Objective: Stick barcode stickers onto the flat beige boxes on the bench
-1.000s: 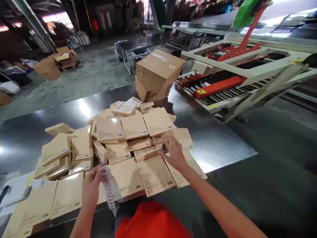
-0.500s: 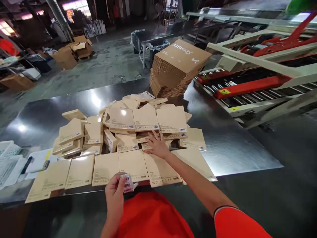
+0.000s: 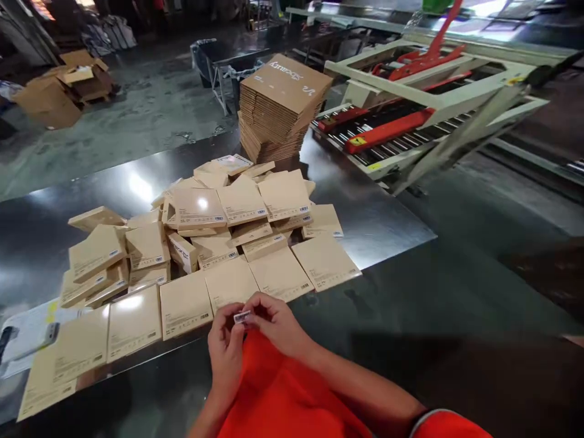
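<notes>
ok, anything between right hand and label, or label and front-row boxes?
Nothing visible blocks the right hand: it and the left hand are at the label. Toward the front-row boxes, only their own fingers.

I make out white lettering, roughly "beauty", on the far carton stack [image 3: 279, 104]; print on the near boxes [image 3: 186, 301] is too small.

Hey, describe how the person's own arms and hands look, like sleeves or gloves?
The left hand and right hand are bare, with no gloves visible. On the right arm, a red sleeve ends in dark and pale trim. The left sleeve is out of view.
</notes>
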`<state>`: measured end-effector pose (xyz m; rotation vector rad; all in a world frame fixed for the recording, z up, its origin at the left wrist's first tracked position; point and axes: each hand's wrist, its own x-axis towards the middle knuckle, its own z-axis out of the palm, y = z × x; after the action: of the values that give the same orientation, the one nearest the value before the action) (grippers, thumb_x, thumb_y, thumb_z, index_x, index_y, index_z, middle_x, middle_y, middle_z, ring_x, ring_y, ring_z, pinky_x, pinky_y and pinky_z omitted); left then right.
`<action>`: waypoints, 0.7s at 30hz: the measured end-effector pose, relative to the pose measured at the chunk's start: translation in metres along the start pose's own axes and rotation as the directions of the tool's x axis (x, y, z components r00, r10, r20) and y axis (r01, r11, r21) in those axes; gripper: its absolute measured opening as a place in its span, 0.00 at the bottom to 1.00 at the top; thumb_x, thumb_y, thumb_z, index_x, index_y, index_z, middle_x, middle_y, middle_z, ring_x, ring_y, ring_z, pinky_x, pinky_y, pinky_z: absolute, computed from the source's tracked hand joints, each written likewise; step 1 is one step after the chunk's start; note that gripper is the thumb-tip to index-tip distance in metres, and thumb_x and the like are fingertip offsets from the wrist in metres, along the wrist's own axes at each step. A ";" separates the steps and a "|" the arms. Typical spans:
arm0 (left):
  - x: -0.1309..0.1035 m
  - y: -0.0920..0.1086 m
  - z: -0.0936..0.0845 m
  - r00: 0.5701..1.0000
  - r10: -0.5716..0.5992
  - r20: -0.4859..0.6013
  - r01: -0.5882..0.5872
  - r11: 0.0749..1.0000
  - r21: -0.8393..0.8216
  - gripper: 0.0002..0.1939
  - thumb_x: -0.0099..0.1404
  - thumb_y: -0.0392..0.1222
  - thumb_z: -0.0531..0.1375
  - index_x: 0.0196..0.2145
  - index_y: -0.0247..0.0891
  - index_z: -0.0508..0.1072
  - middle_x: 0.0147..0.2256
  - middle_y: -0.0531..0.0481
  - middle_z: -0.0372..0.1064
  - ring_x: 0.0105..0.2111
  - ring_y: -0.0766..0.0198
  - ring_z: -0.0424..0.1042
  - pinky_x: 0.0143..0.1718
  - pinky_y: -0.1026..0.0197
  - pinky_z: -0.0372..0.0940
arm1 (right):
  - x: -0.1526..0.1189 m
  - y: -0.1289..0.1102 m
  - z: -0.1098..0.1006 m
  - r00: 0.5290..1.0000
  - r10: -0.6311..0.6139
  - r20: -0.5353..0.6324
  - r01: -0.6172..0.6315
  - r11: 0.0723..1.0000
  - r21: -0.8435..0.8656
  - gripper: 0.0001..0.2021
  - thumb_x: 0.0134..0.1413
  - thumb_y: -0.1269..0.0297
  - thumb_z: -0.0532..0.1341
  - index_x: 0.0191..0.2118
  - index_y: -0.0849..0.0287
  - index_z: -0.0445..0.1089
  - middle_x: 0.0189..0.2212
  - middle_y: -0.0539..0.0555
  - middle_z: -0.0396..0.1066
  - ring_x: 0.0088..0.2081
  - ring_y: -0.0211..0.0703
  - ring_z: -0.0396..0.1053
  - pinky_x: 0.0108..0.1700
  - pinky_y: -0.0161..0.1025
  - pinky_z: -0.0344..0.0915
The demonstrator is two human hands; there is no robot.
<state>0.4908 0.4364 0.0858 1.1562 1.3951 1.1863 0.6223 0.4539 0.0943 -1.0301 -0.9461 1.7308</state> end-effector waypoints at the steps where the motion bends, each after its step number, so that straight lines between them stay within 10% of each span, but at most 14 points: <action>1: -0.004 -0.002 -0.004 1.000 -0.014 0.028 0.015 1.000 -0.022 0.15 0.61 0.50 0.60 0.40 0.37 0.73 0.35 0.46 0.73 0.34 0.61 0.73 0.33 0.62 0.70 | -0.004 0.002 0.003 0.999 -0.001 -0.036 0.000 1.000 -0.008 0.12 0.48 0.56 0.65 0.32 0.58 0.67 0.28 0.48 0.65 0.31 0.36 0.64 0.36 0.36 0.65; 12: -0.034 -0.007 -0.029 0.975 -0.004 0.224 -0.019 0.995 0.100 0.10 0.64 0.47 0.57 0.30 0.38 0.69 0.26 0.53 0.69 0.25 0.68 0.68 0.27 0.68 0.64 | -0.052 0.023 0.028 0.972 -0.024 -0.236 0.009 0.998 -0.064 0.12 0.49 0.56 0.64 0.34 0.56 0.65 0.27 0.47 0.65 0.28 0.35 0.65 0.32 0.35 0.66; 21: -0.027 -0.008 0.035 0.975 0.123 0.185 -0.183 0.917 0.356 0.14 0.65 0.47 0.55 0.25 0.38 0.66 0.19 0.58 0.64 0.18 0.71 0.62 0.20 0.70 0.57 | -0.047 0.001 -0.041 0.970 -0.141 -0.199 0.071 0.945 -0.321 0.06 0.53 0.62 0.60 0.29 0.58 0.67 0.24 0.48 0.67 0.27 0.36 0.65 0.30 0.34 0.62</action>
<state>0.5279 0.4128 0.0769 1.6158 1.4640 0.9310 0.6718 0.4159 0.0897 -1.3191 -1.1315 1.3705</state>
